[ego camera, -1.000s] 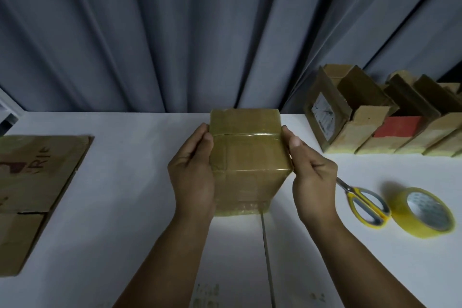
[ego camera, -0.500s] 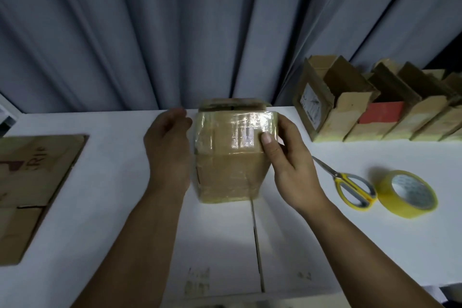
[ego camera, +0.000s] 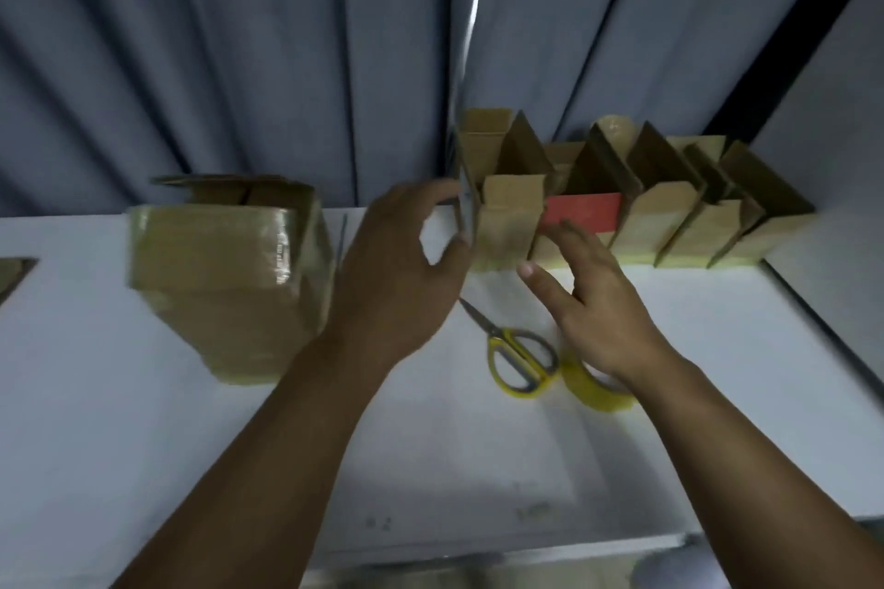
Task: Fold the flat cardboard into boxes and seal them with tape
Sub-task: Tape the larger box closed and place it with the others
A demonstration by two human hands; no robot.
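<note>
- While both forearms reach in from the near edge of the table, I judge this a pause between boxes: neither grip holds tape or a tool.
- The scissors lie flat on the table and are my landmark. The tape roll sits against their right side, partly hidden under the right wrist.
- Just beyond the scissors, the right grip is slack and empty, fingers straight and spread. Its fingertips are at the front of the row of boxes, below a red panel.
- Beyond and left of the scissors, the left grip curves in a C at the end wall of the first box. Blur hides whether it pinches that wall, so I cannot tell.
- Well left of the scissors stands the taped box, its sides glossy with tape and its top flaps apparently open.
- Behind the scissors, the row looks folded and taped along the bottom, tops open.
- Far left of the scissors, a corner of flat cardboard shows, so I judge folding work remains.
</note>
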